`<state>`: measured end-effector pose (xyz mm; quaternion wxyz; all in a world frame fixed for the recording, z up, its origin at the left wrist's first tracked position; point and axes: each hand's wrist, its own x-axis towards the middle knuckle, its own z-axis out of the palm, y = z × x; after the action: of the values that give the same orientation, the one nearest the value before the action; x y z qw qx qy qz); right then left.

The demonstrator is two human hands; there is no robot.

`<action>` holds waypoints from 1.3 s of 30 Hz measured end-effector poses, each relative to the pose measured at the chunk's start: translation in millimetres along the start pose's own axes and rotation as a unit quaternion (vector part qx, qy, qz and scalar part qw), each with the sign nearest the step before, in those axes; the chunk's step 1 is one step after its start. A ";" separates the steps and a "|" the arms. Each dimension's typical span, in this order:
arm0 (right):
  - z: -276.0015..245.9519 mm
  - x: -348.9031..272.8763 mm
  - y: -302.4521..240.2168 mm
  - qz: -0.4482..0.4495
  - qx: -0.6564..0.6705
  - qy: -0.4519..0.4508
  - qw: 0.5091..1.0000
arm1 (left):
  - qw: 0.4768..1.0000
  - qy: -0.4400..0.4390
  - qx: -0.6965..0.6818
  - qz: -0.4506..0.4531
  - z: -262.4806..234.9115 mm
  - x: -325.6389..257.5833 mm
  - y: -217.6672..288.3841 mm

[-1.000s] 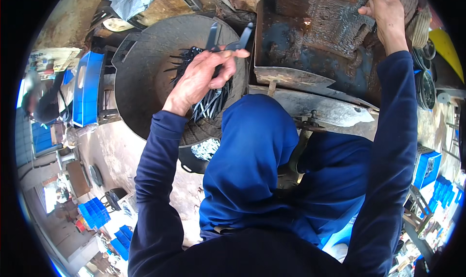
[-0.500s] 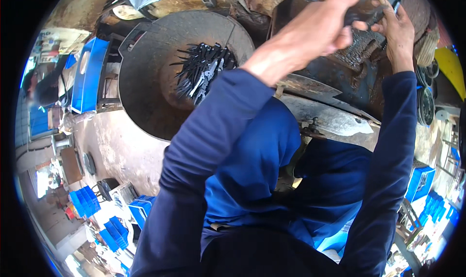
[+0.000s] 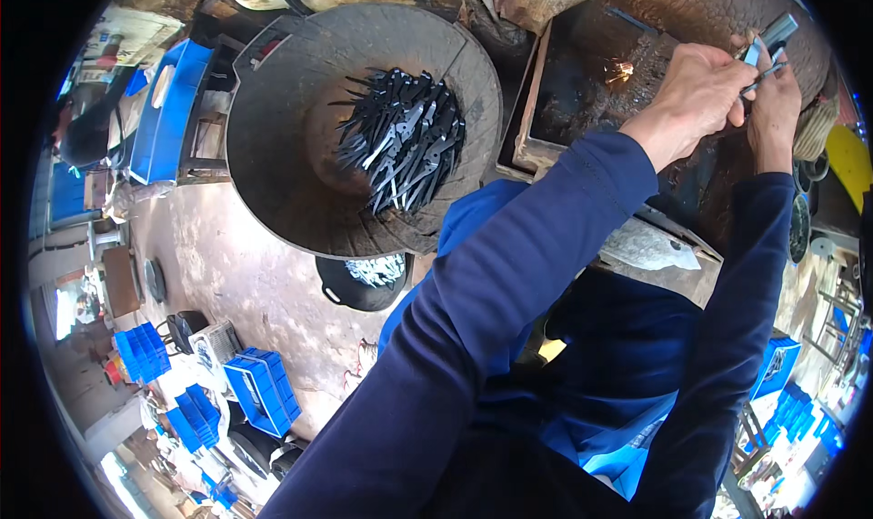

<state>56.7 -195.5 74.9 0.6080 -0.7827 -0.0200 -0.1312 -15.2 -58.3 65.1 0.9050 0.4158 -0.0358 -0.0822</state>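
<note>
Both my hands are raised at the upper right, close together over a dark, wet-looking work area. My left hand (image 3: 696, 92) has its fingers pinched on a small dark-and-bright metal pliers-like piece (image 3: 751, 87). My right hand (image 3: 775, 105) is closed about the same piece from the other side; its fingers partly hide it. A grey metal bar (image 3: 779, 30) sits just beyond the right fingertips; whether they touch it I cannot tell. To the left, a big round metal basin (image 3: 282, 183) holds a heap of black and silver pliers-like pieces (image 3: 409, 142).
Orange sparks (image 3: 620, 71) glow in the grimy tray left of my hands. Below the basin stands a dark pan (image 3: 332, 287) with small pale pieces. A blue bin (image 3: 168, 110) is at the left; blue crates (image 3: 264, 392) stand lower left. A yellow object (image 3: 846, 164) is far right.
My left hand has moved right and down, closer to my right hand, and the piece now shows between them. Sparks have appeared in the tray. The view has shifted, uncovering the dark pan.
</note>
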 end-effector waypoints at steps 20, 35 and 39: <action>-4.6 9.6 11.7 -0.029 0.030 0.012 0.999 | 0.957 0.052 0.251 0.134 -9.2 15.5 -20.0; -14.7 14.5 16.7 -0.012 -0.027 0.014 0.999 | 0.946 0.080 0.300 0.090 -11.3 11.7 -6.4; -0.2 -0.8 3.6 -0.021 -0.020 0.027 0.999 | 0.953 0.084 0.273 0.103 -11.7 9.7 -7.1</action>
<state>56.6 -196.5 71.4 0.5896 -0.7904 -0.0177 -0.1651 -5.0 -55.9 52.0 0.7603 0.6464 -0.0234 0.0597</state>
